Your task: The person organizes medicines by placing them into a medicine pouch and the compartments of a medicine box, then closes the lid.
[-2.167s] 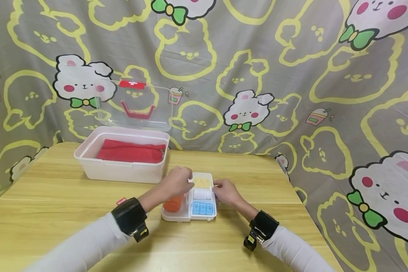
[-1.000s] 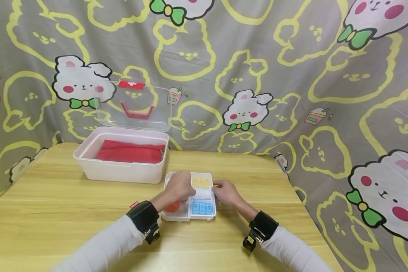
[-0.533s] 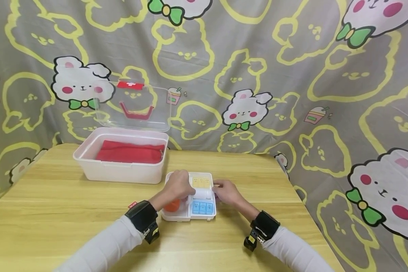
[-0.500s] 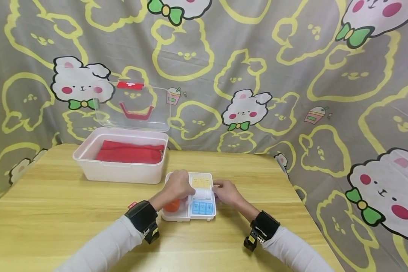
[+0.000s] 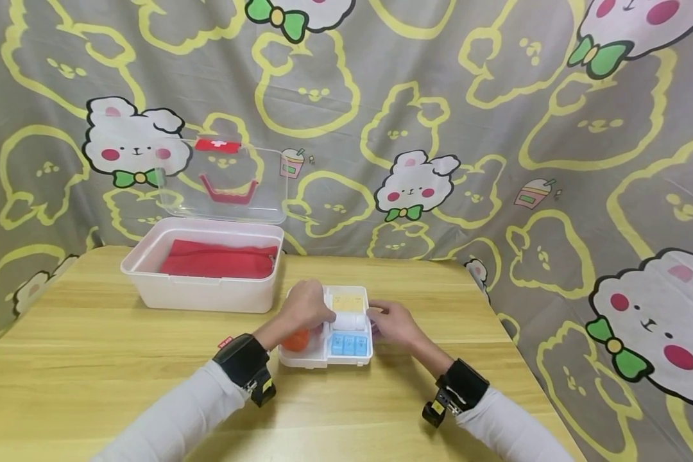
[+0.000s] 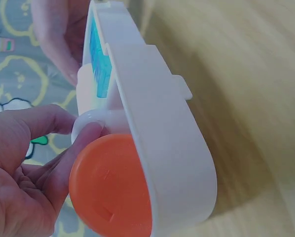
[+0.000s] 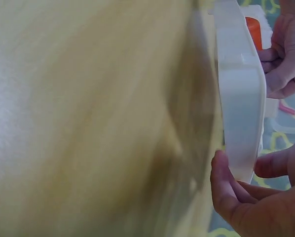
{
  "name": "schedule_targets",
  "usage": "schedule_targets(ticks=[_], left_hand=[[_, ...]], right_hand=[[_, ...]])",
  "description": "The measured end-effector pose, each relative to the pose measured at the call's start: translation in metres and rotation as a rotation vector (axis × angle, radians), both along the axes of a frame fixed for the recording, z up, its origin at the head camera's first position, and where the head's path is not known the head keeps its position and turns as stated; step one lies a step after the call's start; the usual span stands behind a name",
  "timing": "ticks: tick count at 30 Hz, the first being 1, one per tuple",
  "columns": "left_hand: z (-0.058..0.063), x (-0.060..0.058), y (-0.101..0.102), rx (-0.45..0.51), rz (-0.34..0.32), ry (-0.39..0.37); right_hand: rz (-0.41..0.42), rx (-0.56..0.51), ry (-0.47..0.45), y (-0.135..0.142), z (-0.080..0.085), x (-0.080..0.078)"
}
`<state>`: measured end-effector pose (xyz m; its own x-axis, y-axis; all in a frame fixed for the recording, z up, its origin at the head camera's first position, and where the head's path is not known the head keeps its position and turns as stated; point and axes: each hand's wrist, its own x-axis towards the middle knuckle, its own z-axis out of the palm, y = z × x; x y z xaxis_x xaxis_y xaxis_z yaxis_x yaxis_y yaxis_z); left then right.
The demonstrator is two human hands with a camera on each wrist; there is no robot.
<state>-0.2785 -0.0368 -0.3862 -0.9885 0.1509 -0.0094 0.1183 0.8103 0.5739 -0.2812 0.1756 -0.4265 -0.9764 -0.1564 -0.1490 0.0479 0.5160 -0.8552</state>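
Observation:
A white sectioned case (image 5: 303,364) is held near the middle of the table. It has yellow lidded cells (image 5: 346,302) at the back, blue lidded cells (image 5: 348,344) in front and a small white cylinder (image 5: 350,321) between them. In its left section lies a container with an orange cap (image 6: 113,185). My left hand (image 5: 305,306) pinches a rounded white piece at the cylinder's left end, in the left wrist view. At the case's right end my right hand (image 5: 395,323) grips the wall, thumb inside and fingers outside in the right wrist view.
A white box (image 5: 205,292) with a red zip pouch (image 5: 219,258) inside stands at the back left. Its clear lid (image 5: 179,192) is raised, with a red handle. A small red tag (image 5: 225,342) shows beside the left wrist. A patterned curtain (image 5: 317,224) hangs behind the table.
My left hand has come rightward and down to the white cylinder. Lately the case has shifted slightly up and right in the head view, with both hands on it.

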Motion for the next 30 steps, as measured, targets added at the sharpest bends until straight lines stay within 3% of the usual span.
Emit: schedule_targets(ticks=[6,14,21,25,30], left_hand=[[0.025,-0.005,0.001,0.029,-0.006,-0.006],[0.081,-0.016,-0.004,0.005,0.006,-0.014],[0.126,-0.027,-0.019,-0.044,0.014,0.011],[0.141,-0.034,-0.034,-0.068,0.045,0.002],[0.151,-0.043,-0.053,-0.065,0.086,-0.039]], right_hand=[[-0.016,-0.06,0.029,0.008,0.02,-0.004],[-0.021,-0.081,0.116,0.007,0.063,-0.009],[-0.016,-0.072,0.174,-0.011,0.098,-0.016],[-0.004,-0.083,0.19,-0.028,0.11,-0.021],[0.003,-0.102,0.201,-0.051,0.117,-0.027]])
